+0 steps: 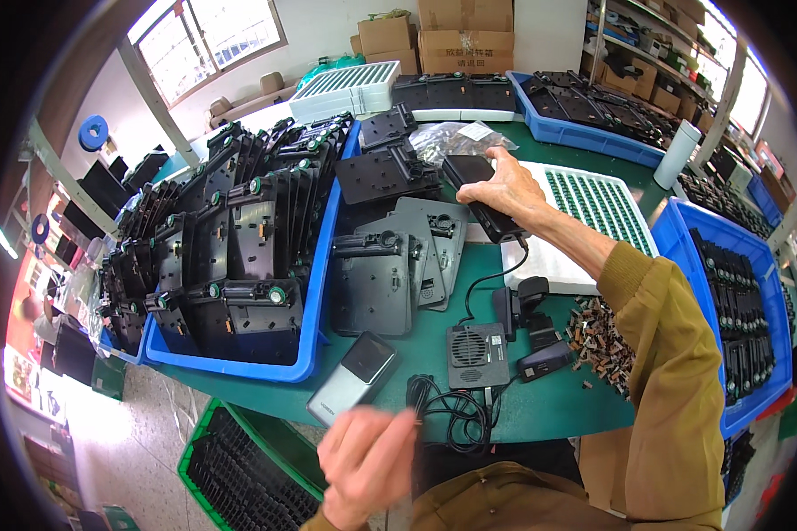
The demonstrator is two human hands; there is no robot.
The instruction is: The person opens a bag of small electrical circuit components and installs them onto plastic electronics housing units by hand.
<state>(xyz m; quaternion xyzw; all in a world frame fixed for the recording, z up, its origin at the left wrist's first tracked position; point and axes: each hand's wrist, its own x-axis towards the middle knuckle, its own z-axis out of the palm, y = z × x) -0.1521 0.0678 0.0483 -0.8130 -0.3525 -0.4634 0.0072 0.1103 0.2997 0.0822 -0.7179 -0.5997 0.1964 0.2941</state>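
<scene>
My right hand (509, 190) is closed around a black rectangular device (485, 212), with a black cable (505, 271) running from its lower end. Low in the picture, my left hand (363, 465) is blurred, its fingers curled together; what they hold, if anything, is hidden. Just beyond it lies a silver power bank (335, 389) with a glossy dark panel. A coil of black cable (456, 427) lies at the table's front edge, beside a grey square unit with a round grille (477, 354). Grey flat plates (372, 296) overlap left of the held device.
A blue bin (314, 323) of black plastic assemblies stands left, another blue bin (669, 234) right. A white foam tray (540, 274) of small green-topped parts sits behind my right forearm. Small metallic parts (598, 341) are heaped nearby. A green crate (266, 451) stands below the table.
</scene>
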